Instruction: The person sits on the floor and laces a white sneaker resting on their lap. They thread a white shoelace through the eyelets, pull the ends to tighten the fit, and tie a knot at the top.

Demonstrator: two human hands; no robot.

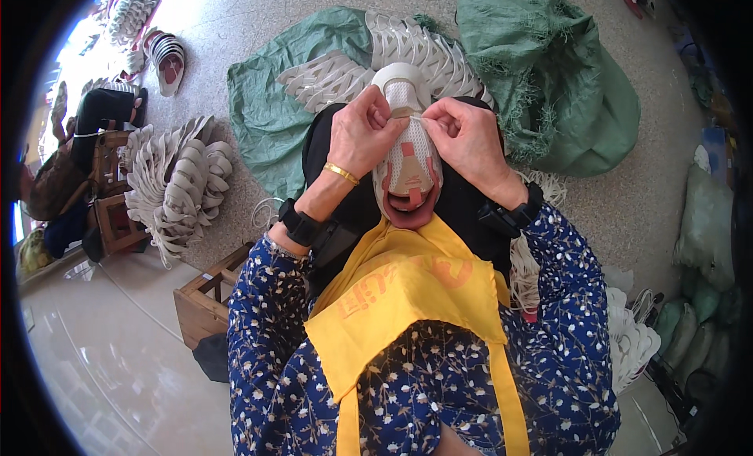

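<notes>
A white mesh shoe [421,162] with a pinkish-red lining lies between my knees, its toe pointing away from me. A thin white lace [416,118] crosses the front of its throat. My left hand [358,138] is closed in a pinch at the left side of the shoe, by the lace's left end. On the other side my right hand [469,144] pinches the lace between thumb and forefinger. The fingertips of both hands are close together, just above the shoe. A yellow apron [400,287] covers my lap below the shoe opening.
Rows of white shoe uppers [420,52] lie on a green sheet [263,103] ahead. A bulky green sack [565,95] stands at right. More uppers [184,181] are piled at left, near a wooden stool [200,311]. A bundle of white laces [524,271] hangs by my right knee.
</notes>
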